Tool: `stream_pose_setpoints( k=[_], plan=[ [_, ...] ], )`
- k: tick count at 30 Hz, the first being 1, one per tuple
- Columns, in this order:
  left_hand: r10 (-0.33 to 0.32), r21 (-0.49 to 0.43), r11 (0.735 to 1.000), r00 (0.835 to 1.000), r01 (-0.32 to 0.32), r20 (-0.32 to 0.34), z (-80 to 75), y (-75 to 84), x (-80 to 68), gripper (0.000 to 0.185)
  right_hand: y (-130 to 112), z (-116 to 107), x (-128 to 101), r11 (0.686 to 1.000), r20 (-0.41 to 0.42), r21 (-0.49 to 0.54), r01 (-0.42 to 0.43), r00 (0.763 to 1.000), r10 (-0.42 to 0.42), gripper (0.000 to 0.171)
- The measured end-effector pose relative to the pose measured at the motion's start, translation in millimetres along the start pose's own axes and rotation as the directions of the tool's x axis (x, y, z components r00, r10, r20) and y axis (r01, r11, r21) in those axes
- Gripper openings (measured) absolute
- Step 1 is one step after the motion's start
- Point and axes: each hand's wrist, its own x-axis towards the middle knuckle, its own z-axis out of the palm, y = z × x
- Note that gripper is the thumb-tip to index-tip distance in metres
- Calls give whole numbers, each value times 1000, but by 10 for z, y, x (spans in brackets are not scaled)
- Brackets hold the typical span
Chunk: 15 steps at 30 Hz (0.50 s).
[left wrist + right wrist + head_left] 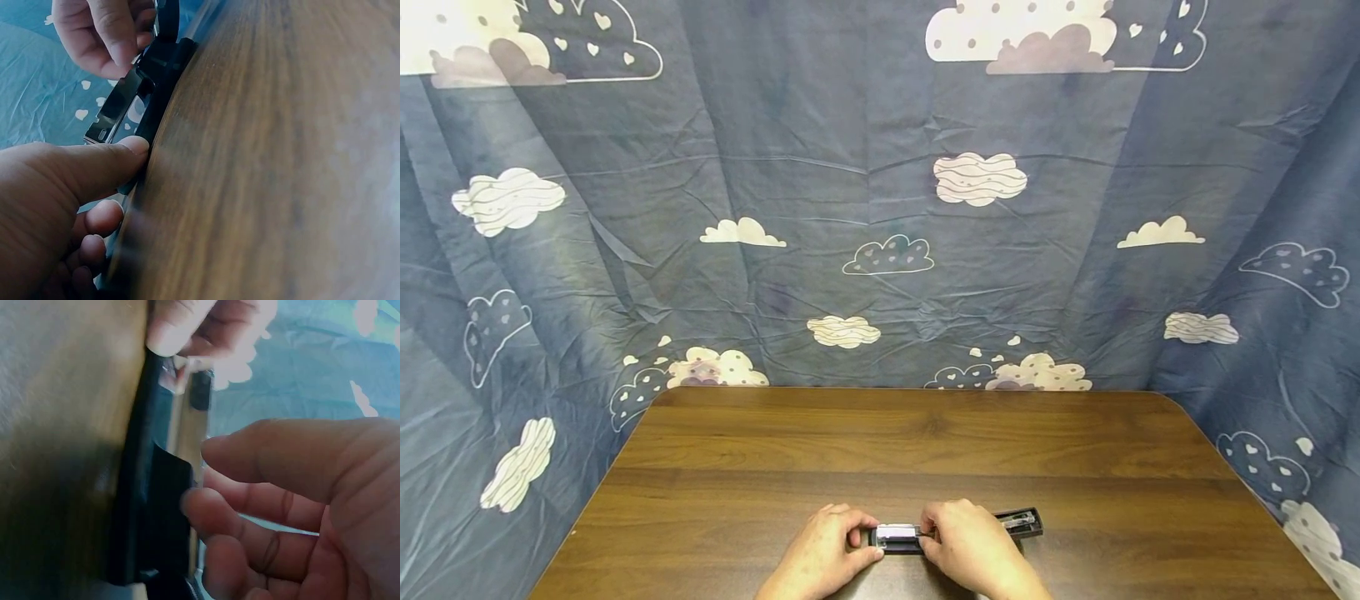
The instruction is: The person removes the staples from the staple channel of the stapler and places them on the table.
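An opened black stapler (901, 547) lies on the table, its top arm (1021, 522) swung back to the right. Its shiny metal staple rail (115, 106) is raised at an angle above the dark base (131, 481). My left hand (827, 546) holds the base's left end between thumb and fingers, with the thumb (134, 147) pressed on the edge. Around the rail near the hinge, my right hand (966, 542) has its thumb and fingertips close together, pinching there. Those fingers hide part of the rail in the head view.
The brown wooden table (925, 450) stretches out beyond the hands to a rounded far edge. A blue curtain (820, 208) with cloud prints hangs behind it and along both sides.
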Motion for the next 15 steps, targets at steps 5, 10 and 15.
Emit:
stream_pose_setpoints(
  k=[5,10,15],
  plan=[
    [7,3,1000,1000,-7,-3,0,6,-1,26,-48,85,-2,1000,-13,6,-7,1000,8,23],
    [24,11,1000,1000,-24,-15,8,-2,-3,26,-88,107,3,999,-11,52,-7,1000,8,23],
    [35,14,999,999,-35,-24,18,-6,-3,26,-83,99,1,998,-10,65,-22,1000,23,22]
  ],
)
